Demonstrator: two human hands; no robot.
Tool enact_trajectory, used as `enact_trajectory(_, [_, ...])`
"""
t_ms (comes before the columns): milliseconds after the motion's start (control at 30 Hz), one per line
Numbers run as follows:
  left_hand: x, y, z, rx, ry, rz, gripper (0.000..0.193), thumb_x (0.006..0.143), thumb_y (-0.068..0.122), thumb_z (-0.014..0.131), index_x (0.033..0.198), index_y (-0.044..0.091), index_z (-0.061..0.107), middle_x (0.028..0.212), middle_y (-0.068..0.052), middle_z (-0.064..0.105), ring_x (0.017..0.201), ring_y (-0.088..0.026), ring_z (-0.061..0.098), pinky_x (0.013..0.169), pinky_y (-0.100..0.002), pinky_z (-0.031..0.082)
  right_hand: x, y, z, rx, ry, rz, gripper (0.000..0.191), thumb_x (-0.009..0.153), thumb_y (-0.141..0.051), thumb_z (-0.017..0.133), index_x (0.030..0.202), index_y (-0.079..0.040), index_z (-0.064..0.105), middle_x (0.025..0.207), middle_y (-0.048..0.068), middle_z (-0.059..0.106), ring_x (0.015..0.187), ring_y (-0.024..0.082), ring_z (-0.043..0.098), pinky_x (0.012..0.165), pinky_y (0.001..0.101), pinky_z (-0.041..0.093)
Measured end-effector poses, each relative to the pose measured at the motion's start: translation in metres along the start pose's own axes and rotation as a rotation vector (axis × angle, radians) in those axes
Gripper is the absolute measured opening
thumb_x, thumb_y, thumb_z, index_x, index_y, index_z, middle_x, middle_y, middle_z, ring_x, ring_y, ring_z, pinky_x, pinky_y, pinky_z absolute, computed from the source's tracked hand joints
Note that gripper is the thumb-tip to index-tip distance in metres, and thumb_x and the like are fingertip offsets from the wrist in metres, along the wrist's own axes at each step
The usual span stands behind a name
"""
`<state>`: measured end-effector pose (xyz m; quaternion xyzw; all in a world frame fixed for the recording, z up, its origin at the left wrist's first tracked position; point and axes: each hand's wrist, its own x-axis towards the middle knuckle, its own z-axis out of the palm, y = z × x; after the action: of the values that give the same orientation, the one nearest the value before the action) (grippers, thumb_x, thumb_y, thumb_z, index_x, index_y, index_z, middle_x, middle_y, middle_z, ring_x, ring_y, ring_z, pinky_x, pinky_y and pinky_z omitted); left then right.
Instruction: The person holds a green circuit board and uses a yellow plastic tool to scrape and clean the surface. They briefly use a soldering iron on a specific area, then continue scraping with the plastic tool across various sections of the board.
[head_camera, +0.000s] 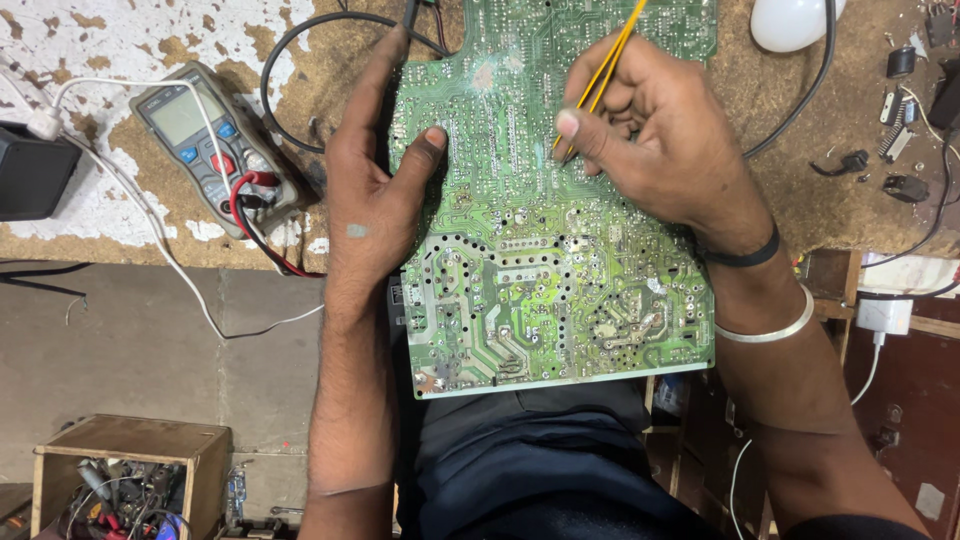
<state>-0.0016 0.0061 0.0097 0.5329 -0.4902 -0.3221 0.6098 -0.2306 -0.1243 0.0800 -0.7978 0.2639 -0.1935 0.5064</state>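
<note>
Probing one circuit board (540, 270), two hands

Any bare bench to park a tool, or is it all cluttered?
Bare patch: upper left bench, between the multimeter and the frame's top edge. Another between the circuit board and the small parts at right. Crowded: mid-bench, where left hand steadies the board and right hand holds a thin yellow tool.

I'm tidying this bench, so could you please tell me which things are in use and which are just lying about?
In use: circuit board, steadied by left hand; thin yellow tool in right hand.
Lying about: multimeter, white bulb, wooden box, black cable, white charger.
</note>
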Motion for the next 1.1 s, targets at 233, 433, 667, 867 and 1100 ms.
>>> enact_trajectory(233, [-0.0005, -0.001, 0.0005, -0.034, -0.006, -0.001, 0.063, 0.104, -0.007, 0.064, 0.16, -0.003, 0.036, 0.166, -0.02, 0.042, 0.159, -0.026, 0.039, 0.136, -0.036, 0.028, -0.0008, 0.0009, 0.0012, 0.013, 0.014, -0.019, 0.017, 0.112, -0.008, 0.067, 0.117, 0.002, 0.054, 0.093, 0.007, 0.072, 0.08, 0.006, 0.069, 0.069, 0.0207, 0.056])
enact_trajectory(433, [-0.0007, -0.0001, 0.0004, -0.027, -0.009, 0.009, 0.063, 0.104, -0.007, 0.064, 0.16, -0.002, 0.035, 0.167, -0.02, 0.042, 0.159, -0.026, 0.039, 0.136, -0.035, 0.028, 0.0007, 0.003, -0.0012, -0.006, 0.02, -0.058, 0.016, 0.114, -0.008, 0.066, 0.119, 0.002, 0.053, 0.093, 0.008, 0.072, 0.081, 0.006, 0.069, 0.067, 0.019, 0.056])
enact_trajectory(667, [-0.0001, 0.0008, 0.0007, -0.036, -0.009, 0.011, 0.063, 0.104, -0.008, 0.064, 0.16, -0.002, 0.035, 0.167, -0.019, 0.042, 0.159, -0.025, 0.039, 0.136, -0.035, 0.028, 0.0017, 0.0003, 0.0001, -0.011, 0.022, -0.045, 0.016, 0.114, -0.008, 0.066, 0.12, 0.001, 0.054, 0.092, 0.008, 0.071, 0.079, 0.006, 0.068, 0.065, 0.019, 0.055])
enact_trajectory(867, [0.0003, 0.0015, 0.001, -0.031, -0.007, 0.004, 0.064, 0.103, -0.009, 0.063, 0.16, -0.002, 0.035, 0.167, -0.019, 0.042, 0.159, -0.026, 0.039, 0.135, -0.035, 0.028, 0.0024, -0.0013, -0.0001, -0.043, 0.011, -0.043, 0.017, 0.111, -0.007, 0.067, 0.12, 0.0, 0.054, 0.09, 0.007, 0.071, 0.077, 0.006, 0.068, 0.066, 0.0205, 0.054])
enact_trajectory(1100, [0.0006, 0.0026, 0.0009, -0.048, -0.007, -0.006, 0.064, 0.102, -0.009, 0.063, 0.16, -0.003, 0.035, 0.166, -0.02, 0.042, 0.158, -0.026, 0.04, 0.135, -0.035, 0.028, 0.0026, -0.0019, 0.0003, -0.059, 0.014, 0.032, 0.016, 0.108, -0.008, 0.066, 0.116, 0.0, 0.055, 0.088, 0.006, 0.072, 0.074, 0.006, 0.067, 0.06, 0.0201, 0.052])
